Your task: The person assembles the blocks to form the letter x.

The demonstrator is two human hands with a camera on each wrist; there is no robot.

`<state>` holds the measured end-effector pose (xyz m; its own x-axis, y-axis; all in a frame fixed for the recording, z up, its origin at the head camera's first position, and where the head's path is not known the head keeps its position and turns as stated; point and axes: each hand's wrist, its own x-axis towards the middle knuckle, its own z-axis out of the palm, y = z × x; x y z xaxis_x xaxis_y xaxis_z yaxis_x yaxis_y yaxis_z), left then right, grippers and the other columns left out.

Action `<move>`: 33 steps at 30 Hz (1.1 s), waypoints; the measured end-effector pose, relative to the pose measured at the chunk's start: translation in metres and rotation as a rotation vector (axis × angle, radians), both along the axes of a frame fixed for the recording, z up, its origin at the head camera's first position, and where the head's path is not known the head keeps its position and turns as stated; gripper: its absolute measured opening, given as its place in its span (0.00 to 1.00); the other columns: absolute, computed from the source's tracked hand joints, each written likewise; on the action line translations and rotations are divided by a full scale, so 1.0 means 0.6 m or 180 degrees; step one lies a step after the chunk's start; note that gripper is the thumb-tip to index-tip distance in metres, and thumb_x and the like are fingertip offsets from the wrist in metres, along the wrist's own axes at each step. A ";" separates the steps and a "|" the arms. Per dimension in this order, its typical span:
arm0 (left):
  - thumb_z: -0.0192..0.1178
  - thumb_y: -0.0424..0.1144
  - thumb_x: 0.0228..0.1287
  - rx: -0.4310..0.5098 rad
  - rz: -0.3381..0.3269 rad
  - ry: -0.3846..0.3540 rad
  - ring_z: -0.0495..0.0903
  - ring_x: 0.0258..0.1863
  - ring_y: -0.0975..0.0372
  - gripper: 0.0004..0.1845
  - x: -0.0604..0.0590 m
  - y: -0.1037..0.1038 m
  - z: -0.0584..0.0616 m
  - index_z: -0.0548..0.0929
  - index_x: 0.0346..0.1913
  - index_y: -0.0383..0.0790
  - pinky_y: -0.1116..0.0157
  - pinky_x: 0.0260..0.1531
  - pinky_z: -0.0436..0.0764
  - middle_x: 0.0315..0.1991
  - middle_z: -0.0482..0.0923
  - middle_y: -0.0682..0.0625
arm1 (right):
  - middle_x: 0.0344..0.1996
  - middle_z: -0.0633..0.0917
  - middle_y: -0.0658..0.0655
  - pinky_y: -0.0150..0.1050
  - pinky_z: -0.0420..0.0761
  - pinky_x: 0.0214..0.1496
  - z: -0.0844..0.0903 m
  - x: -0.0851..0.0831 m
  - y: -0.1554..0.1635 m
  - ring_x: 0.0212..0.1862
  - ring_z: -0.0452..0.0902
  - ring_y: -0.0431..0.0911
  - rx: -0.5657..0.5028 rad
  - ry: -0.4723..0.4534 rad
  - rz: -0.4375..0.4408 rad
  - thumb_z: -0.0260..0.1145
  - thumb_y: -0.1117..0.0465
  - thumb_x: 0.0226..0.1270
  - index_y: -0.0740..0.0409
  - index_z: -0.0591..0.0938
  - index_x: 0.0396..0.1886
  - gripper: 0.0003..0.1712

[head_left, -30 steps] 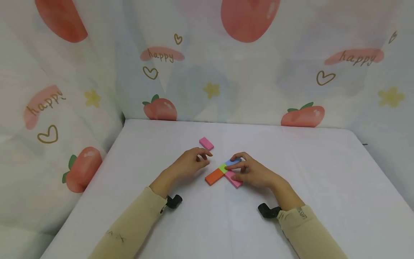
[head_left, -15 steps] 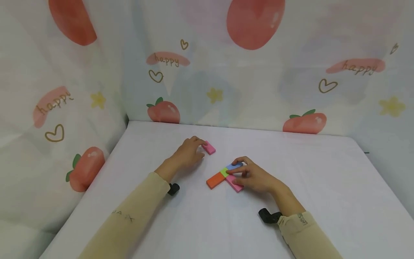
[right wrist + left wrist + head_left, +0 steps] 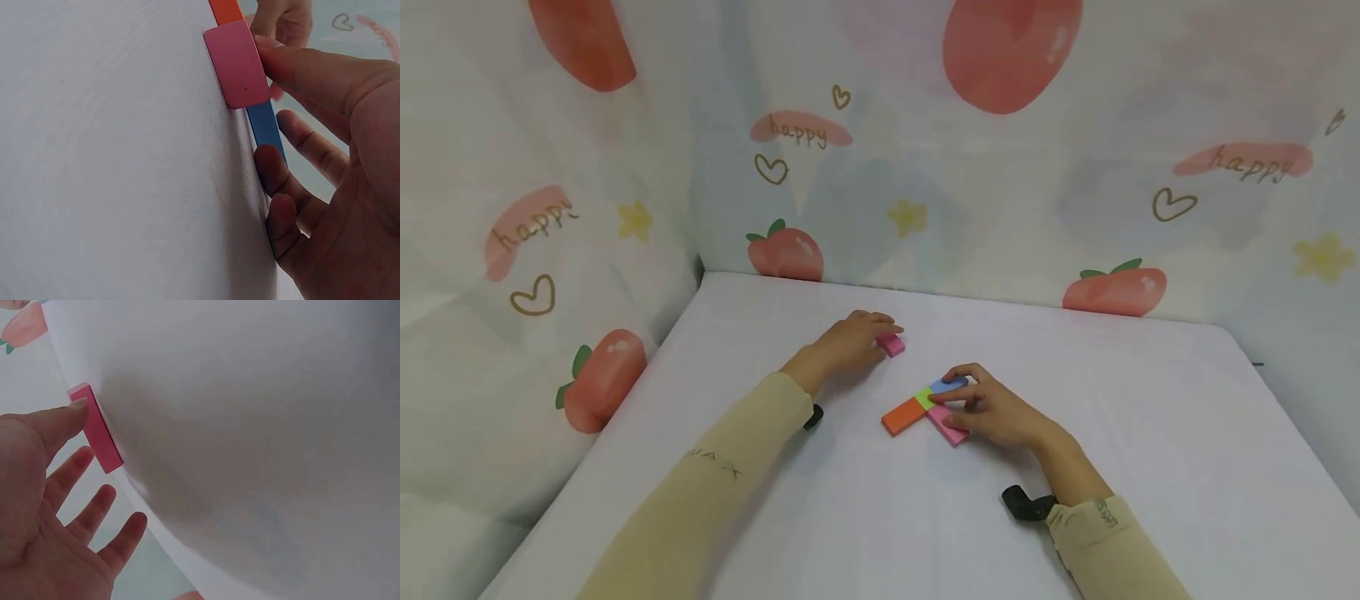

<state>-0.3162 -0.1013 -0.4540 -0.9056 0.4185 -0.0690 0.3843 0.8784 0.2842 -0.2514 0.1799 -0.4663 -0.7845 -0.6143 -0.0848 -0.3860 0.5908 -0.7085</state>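
Observation:
My left hand [image 3: 850,343] is at a loose pink block [image 3: 892,345] toward the back of the table. In the left wrist view its thumb lies against one side of that pink block [image 3: 104,439], the index finger passing behind; the other fingers are spread. My right hand [image 3: 1000,414] rests its fingertips on a flat group of blocks: orange [image 3: 904,416], small green [image 3: 924,399], blue [image 3: 947,384] in a row, and a second pink block [image 3: 945,424] branching toward me. Its thumb touches this pink block [image 3: 239,65] in the right wrist view. Fingers partly cover the green and blue blocks.
A white cloth covers the table [image 3: 880,517]. Printed curtains with fruit and hearts stand behind it [image 3: 985,208] and along the left side [image 3: 467,375]. Black wrist mounts [image 3: 1026,503] stick out from both sleeves.
My left hand has moved away from beside the block group, forward to the loose pink block, and its fingers have closed around it. The right hand stays on the group. The head view has shifted slightly.

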 end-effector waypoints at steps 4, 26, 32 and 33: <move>0.58 0.48 0.69 -0.0103 -0.0191 0.0089 0.61 0.69 0.57 0.25 -0.010 0.019 -0.004 0.71 0.67 0.62 0.53 0.65 0.70 0.68 0.67 0.57 | 0.63 0.66 0.47 0.36 0.73 0.48 0.002 0.007 0.014 0.47 0.71 0.45 0.0018 -0.0011 -0.0095 0.69 0.52 0.63 0.37 0.83 0.55 0.19; 0.64 0.44 0.63 0.0022 -0.0305 -0.0248 0.73 0.55 0.62 0.18 -0.019 0.000 0.022 0.81 0.57 0.55 0.60 0.59 0.74 0.53 0.77 0.58 | 0.62 0.65 0.42 0.41 0.72 0.51 -0.003 -0.001 0.002 0.49 0.69 0.44 0.0006 -0.0078 -0.0038 0.69 0.49 0.63 0.33 0.83 0.54 0.19; 0.65 0.44 0.62 0.0072 -0.0340 -0.0269 0.73 0.54 0.62 0.19 -0.019 -0.006 0.024 0.81 0.57 0.56 0.60 0.58 0.74 0.53 0.77 0.58 | 0.63 0.65 0.44 0.39 0.73 0.49 0.000 -0.002 0.001 0.48 0.70 0.45 -0.0007 -0.0080 -0.0041 0.69 0.49 0.63 0.35 0.83 0.54 0.19; 0.65 0.44 0.62 0.0074 -0.0342 -0.0279 0.73 0.54 0.63 0.19 -0.019 -0.006 0.022 0.82 0.57 0.56 0.61 0.58 0.75 0.52 0.78 0.59 | 0.63 0.65 0.45 0.39 0.72 0.49 0.000 -0.001 0.001 0.48 0.70 0.45 -0.0012 -0.0087 -0.0039 0.69 0.49 0.63 0.36 0.83 0.54 0.19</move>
<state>-0.3274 -0.1048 -0.4405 -0.8464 0.5152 -0.1350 0.4487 0.8263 0.3405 -0.2520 0.1808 -0.4665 -0.7895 -0.6049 -0.1039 -0.3592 0.5926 -0.7210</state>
